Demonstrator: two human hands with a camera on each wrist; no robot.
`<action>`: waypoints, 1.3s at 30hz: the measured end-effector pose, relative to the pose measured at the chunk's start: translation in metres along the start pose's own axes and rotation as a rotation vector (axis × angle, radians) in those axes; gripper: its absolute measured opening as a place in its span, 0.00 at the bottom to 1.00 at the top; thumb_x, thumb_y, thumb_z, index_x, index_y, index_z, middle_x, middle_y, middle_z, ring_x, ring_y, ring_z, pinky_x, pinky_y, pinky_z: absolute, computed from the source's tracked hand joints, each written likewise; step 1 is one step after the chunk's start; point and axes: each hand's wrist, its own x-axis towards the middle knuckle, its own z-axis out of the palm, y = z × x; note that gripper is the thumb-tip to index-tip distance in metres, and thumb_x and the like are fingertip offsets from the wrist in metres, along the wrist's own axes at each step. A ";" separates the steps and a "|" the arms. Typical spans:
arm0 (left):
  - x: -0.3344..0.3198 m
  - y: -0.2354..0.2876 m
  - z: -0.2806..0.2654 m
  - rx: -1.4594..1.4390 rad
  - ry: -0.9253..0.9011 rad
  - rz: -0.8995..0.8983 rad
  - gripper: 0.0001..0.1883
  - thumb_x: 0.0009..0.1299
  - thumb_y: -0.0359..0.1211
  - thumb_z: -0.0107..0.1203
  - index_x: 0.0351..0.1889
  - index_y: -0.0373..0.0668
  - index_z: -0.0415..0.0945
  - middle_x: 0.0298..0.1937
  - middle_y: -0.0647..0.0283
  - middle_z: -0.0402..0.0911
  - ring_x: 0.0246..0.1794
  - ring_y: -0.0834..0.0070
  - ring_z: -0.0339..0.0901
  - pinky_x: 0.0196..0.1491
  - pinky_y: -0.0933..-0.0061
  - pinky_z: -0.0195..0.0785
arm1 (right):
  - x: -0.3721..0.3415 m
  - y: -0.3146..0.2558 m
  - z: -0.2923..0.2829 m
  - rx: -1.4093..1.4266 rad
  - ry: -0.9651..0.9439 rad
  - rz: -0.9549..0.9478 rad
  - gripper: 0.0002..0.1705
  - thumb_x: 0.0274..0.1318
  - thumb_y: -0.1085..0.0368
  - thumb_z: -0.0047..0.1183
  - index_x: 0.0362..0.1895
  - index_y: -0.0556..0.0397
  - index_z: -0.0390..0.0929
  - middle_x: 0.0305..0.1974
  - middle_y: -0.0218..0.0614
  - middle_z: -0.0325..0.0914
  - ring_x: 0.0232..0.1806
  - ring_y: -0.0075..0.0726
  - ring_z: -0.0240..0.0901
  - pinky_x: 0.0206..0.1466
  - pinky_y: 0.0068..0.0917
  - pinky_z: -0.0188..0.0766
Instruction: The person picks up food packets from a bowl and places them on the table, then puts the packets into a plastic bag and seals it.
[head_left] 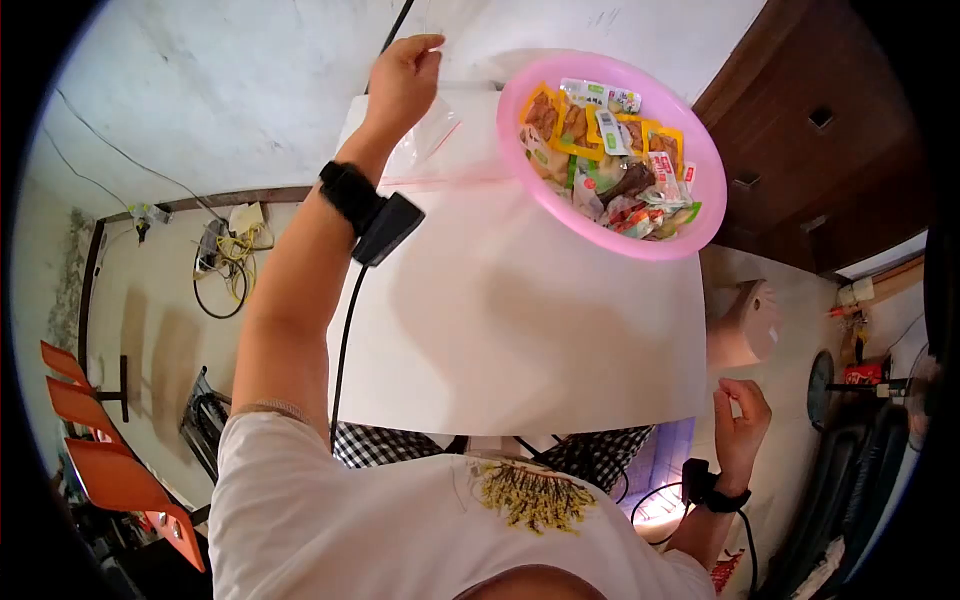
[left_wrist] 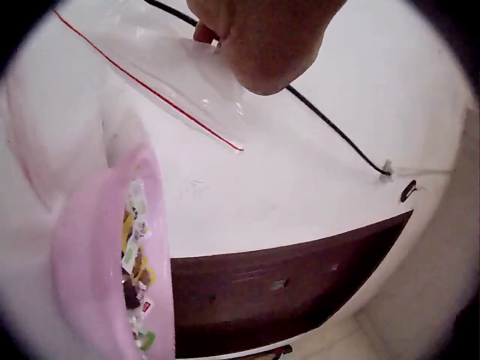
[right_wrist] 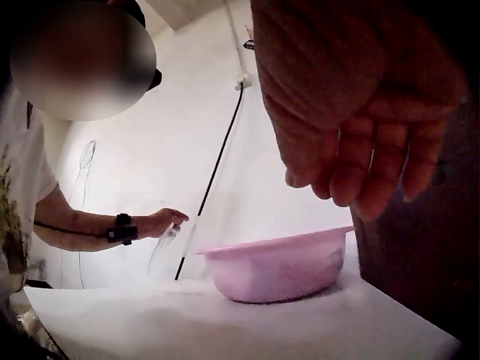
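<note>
My left hand [head_left: 405, 85] is raised over the far left of the white table [head_left: 540, 340] and pinches a clear zip bag [left_wrist: 172, 75] with a red strip. The bag [right_wrist: 163, 247] hangs down from the fingers in the right wrist view. To the right of that hand stands a pink basin [head_left: 512, 115], with several small snack packets [head_left: 610, 130] in it, some yellow-edged, some white or green. My right hand [head_left: 742, 415] hangs beside the table's near right corner, its fingers [right_wrist: 382, 161] loosely bent with nothing in them.
A black cable [left_wrist: 337, 131] runs along the white wall behind the table. Dark brown wooden furniture [head_left: 820, 130] stands right of the basin. Orange chairs [head_left: 120, 475] are at the left, and a pinkish stool [head_left: 745, 325] sits by the table's right edge.
</note>
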 end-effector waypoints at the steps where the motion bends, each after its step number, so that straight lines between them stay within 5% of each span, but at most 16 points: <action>1: 0.003 -0.008 0.011 -0.001 -0.080 -0.010 0.16 0.69 0.33 0.54 0.52 0.37 0.76 0.37 0.61 0.81 0.35 0.75 0.76 0.42 0.76 0.69 | -0.003 0.002 -0.001 0.009 -0.001 0.045 0.06 0.52 0.76 0.55 0.37 0.62 0.78 0.31 0.40 0.77 0.33 0.33 0.74 0.40 0.26 0.70; 5: -0.026 -0.047 0.043 0.094 -0.418 0.000 0.31 0.64 0.47 0.59 0.59 0.35 0.70 0.48 0.50 0.81 0.49 0.56 0.78 0.52 0.64 0.70 | -0.016 0.012 0.008 0.055 -0.036 0.068 0.06 0.51 0.76 0.56 0.36 0.62 0.78 0.30 0.40 0.77 0.33 0.34 0.74 0.39 0.26 0.70; 7: -0.046 -0.044 0.037 0.155 -0.479 -0.038 0.33 0.61 0.48 0.61 0.60 0.37 0.70 0.54 0.50 0.77 0.54 0.56 0.74 0.55 0.61 0.68 | -0.021 0.009 0.010 0.052 -0.032 0.079 0.06 0.49 0.76 0.58 0.34 0.61 0.78 0.29 0.41 0.76 0.31 0.38 0.74 0.37 0.28 0.70; 10: -0.073 -0.032 0.016 0.504 -0.631 0.152 0.26 0.59 0.44 0.61 0.53 0.38 0.75 0.54 0.52 0.75 0.56 0.57 0.72 0.54 0.58 0.67 | -0.023 0.004 0.009 0.043 -0.033 0.128 0.06 0.49 0.76 0.58 0.34 0.60 0.78 0.29 0.41 0.76 0.31 0.38 0.74 0.37 0.29 0.70; 13: -0.076 -0.014 0.010 0.726 -0.974 0.011 0.25 0.54 0.39 0.63 0.50 0.41 0.75 0.52 0.53 0.74 0.57 0.57 0.70 0.54 0.56 0.67 | -0.022 0.009 0.014 0.040 -0.039 0.073 0.06 0.48 0.76 0.58 0.34 0.60 0.78 0.29 0.41 0.76 0.31 0.39 0.74 0.37 0.30 0.70; 14: -0.083 -0.029 0.015 0.682 -0.847 0.078 0.17 0.56 0.35 0.60 0.43 0.42 0.76 0.47 0.57 0.75 0.52 0.59 0.73 0.49 0.58 0.69 | -0.019 0.008 0.016 0.033 -0.050 0.059 0.06 0.48 0.76 0.58 0.34 0.60 0.78 0.29 0.42 0.77 0.31 0.40 0.74 0.37 0.30 0.71; 19: -0.091 -0.036 0.032 0.790 -0.709 0.213 0.06 0.63 0.28 0.52 0.37 0.46 0.78 0.42 0.63 0.76 0.48 0.65 0.76 0.46 0.64 0.72 | -0.016 0.001 0.030 0.046 -0.067 0.003 0.06 0.47 0.75 0.58 0.33 0.59 0.79 0.28 0.42 0.77 0.30 0.42 0.74 0.37 0.31 0.71; 20: -0.091 -0.036 0.033 0.783 -0.708 0.208 0.06 0.63 0.29 0.53 0.37 0.45 0.78 0.41 0.63 0.76 0.47 0.65 0.76 0.45 0.63 0.73 | -0.017 0.001 0.029 0.062 -0.136 0.089 0.07 0.48 0.74 0.58 0.35 0.58 0.79 0.34 0.43 0.77 0.36 0.44 0.75 0.41 0.34 0.71; 25: -0.119 -0.024 0.011 0.658 -0.743 0.279 0.06 0.63 0.34 0.55 0.35 0.45 0.76 0.37 0.61 0.76 0.44 0.62 0.75 0.41 0.61 0.72 | -0.023 0.031 0.050 -0.264 0.065 -0.116 0.21 0.50 0.70 0.58 0.51 0.58 0.73 0.51 0.51 0.72 0.53 0.52 0.69 0.57 0.39 0.66; 29: -0.154 0.015 -0.033 0.542 -0.951 0.214 0.11 0.61 0.34 0.58 0.41 0.43 0.74 0.46 0.60 0.74 0.54 0.62 0.71 0.54 0.58 0.66 | -0.029 0.079 0.072 -0.425 0.145 -0.022 0.26 0.57 0.63 0.53 0.59 0.58 0.68 0.58 0.54 0.67 0.59 0.53 0.66 0.64 0.37 0.60; 31: -0.181 0.022 -0.065 0.547 -0.764 0.319 0.24 0.59 0.37 0.62 0.53 0.41 0.72 0.58 0.55 0.70 0.64 0.61 0.64 0.64 0.57 0.57 | -0.033 0.105 0.087 -0.112 0.110 0.103 0.26 0.58 0.61 0.53 0.58 0.60 0.68 0.57 0.55 0.69 0.58 0.55 0.67 0.61 0.38 0.63; 33: -0.201 0.045 -0.109 0.555 -0.687 0.129 0.37 0.56 0.36 0.65 0.64 0.38 0.64 0.65 0.50 0.64 0.69 0.58 0.57 0.67 0.55 0.52 | -0.029 0.119 0.087 0.041 0.031 0.183 0.25 0.59 0.60 0.53 0.56 0.62 0.68 0.55 0.55 0.71 0.56 0.53 0.69 0.58 0.38 0.66; 39: -0.315 0.038 -0.200 0.572 -0.310 -0.558 0.34 0.63 0.37 0.61 0.64 0.33 0.61 0.61 0.44 0.67 0.61 0.53 0.67 0.60 0.59 0.62 | -0.008 0.137 0.081 0.143 -0.179 0.393 0.21 0.61 0.60 0.53 0.51 0.62 0.70 0.46 0.42 0.77 0.46 0.37 0.73 0.50 0.33 0.69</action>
